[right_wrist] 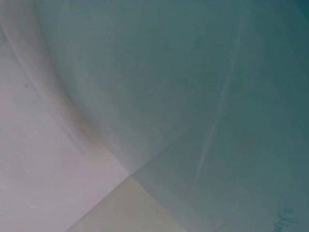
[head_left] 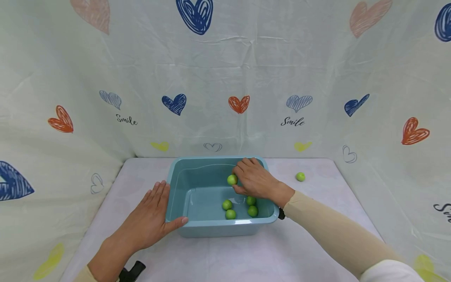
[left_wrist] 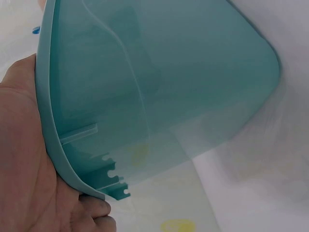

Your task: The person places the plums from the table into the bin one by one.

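Note:
A light blue plastic basin (head_left: 218, 224) stands on the table, with several small round green limes (head_left: 230, 214) on its floor towards the near right. Inside the basin's right part, my right hand (head_left: 255, 180) holds another lime (head_left: 232, 179) between thumb and fingers, above the floor. My left hand (head_left: 149, 215) rests along the left rim, fingers straight and thumb reaching over the near left corner. The left wrist view shows that hand (left_wrist: 24, 154) against the basin's rim (left_wrist: 44, 96). Only the translucent basin wall (right_wrist: 145, 87) fills most of the right wrist view; the right hand is hidden there.
One more lime (head_left: 300, 176) lies on the white-covered table (head_left: 310, 203), right of the basin. A pale curtain (head_left: 267, 70) printed with hearts hangs behind and along both sides. Black straps or mounts (head_left: 132, 271) sit at the wrists.

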Available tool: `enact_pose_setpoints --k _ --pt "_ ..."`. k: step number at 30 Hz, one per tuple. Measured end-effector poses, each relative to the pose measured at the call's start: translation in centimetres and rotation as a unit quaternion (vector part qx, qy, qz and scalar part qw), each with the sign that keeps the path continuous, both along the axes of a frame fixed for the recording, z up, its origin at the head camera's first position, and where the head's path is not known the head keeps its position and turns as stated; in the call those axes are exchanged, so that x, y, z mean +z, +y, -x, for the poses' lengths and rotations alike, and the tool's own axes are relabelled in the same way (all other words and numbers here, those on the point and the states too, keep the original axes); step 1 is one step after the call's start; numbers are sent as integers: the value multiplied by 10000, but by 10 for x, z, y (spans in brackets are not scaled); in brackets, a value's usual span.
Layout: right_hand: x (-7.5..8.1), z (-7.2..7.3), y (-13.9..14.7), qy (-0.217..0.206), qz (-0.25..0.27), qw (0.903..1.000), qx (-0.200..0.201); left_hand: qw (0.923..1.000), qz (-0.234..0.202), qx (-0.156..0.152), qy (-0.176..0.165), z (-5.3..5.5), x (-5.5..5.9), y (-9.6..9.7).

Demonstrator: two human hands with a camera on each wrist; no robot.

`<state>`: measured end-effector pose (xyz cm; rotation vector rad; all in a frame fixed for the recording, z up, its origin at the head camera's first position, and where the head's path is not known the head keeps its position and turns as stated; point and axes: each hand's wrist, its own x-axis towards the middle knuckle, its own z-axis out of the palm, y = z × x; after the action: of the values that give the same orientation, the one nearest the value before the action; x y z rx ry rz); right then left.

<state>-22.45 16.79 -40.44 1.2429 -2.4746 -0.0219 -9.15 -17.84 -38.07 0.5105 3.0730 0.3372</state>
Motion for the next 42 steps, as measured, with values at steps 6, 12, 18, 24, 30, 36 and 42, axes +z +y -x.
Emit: enact_pose_setpoints --k 6,12,18,24,30,36,42 --pt "1 0 0 -74 -75 9999 -59 9999 -29 57 -85 1 0 0" --pt "1 0 0 -51 -53 10000 -61 9999 -48 70 -103 1 0 0" --pt "0 0 0 -99 -25 9999 -45 9999 -74 61 -130 1 0 0" --pt "-1 1 0 -59 21 10000 -20 9999 -83 47 -107 1 0 0" --pt "-2 0 1 -35 -2 10000 -31 9999 -86 58 -117 0 1 0" --pt "-1 -1 1 -27 -69 9999 -100 10000 -31 25 -34 -2 1 0" --pt "1 -1 1 -145 -16 9997 -204 10000 -37 37 -62 -2 2 1"
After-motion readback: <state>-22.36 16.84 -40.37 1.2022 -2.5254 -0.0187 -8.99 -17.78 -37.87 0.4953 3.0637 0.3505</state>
